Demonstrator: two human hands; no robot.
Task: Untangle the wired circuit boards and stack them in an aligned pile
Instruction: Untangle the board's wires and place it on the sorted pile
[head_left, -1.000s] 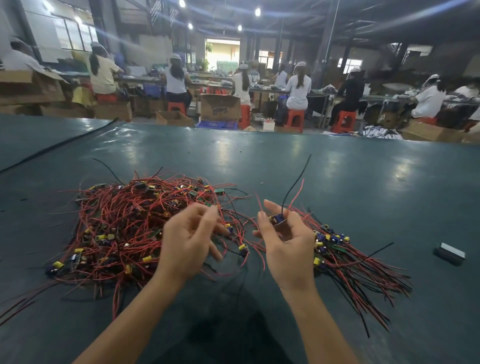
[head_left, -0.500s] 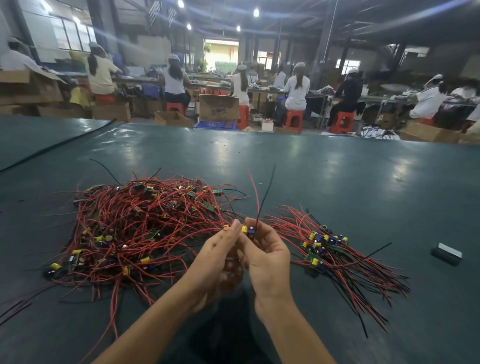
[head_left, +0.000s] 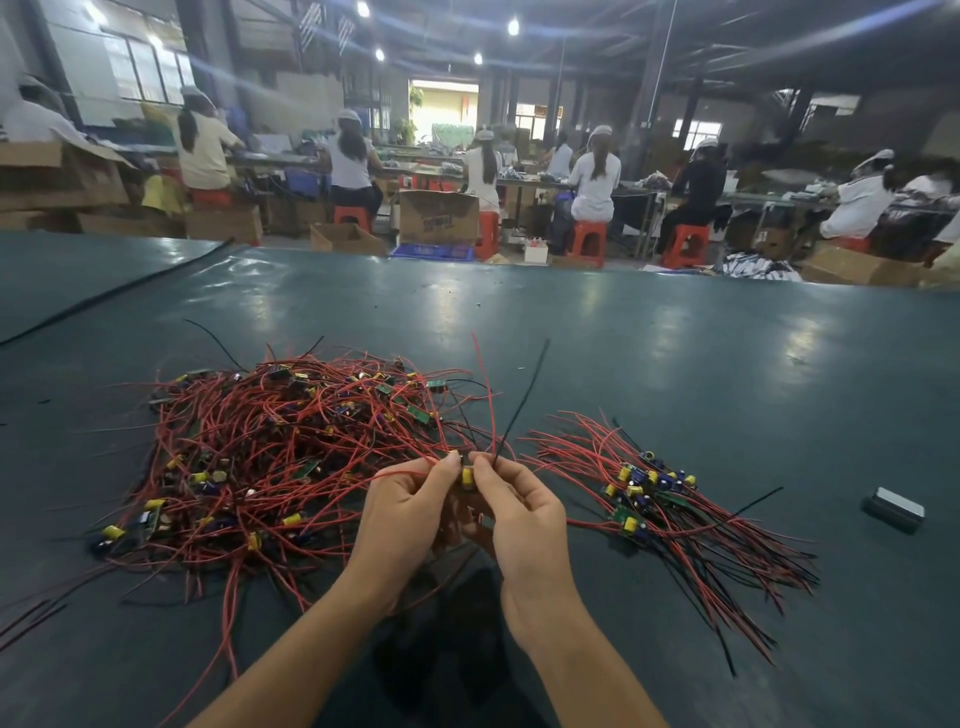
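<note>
- Between the two hands, just above the counter (head_left: 649, 353), one small board (head_left: 467, 478) with a yellow part is held up in front of the person.
- Fingers of the left hand (head_left: 410, 514) and of the right hand (head_left: 524, 519) are both closed on this board and pinch it from the two sides.
- From the board a red wire (head_left: 483, 389) and a black wire (head_left: 524, 395) rise up and spread apart, so this piece seems to be free of the others.
- To the right lies the sorted pile (head_left: 654, 499): the boards are close together at one end and their wires run out the same way, toward the near right.
- To the left lies the tangled heap (head_left: 270, 457), much bigger, with red wires crossing in every direction and many boards caught inside.
- I judge that only a small part of the work is done; most boards wait in the heap.
- Far to the right, well apart from the pile, a small grey block (head_left: 893, 509) rests on the counter.
</note>
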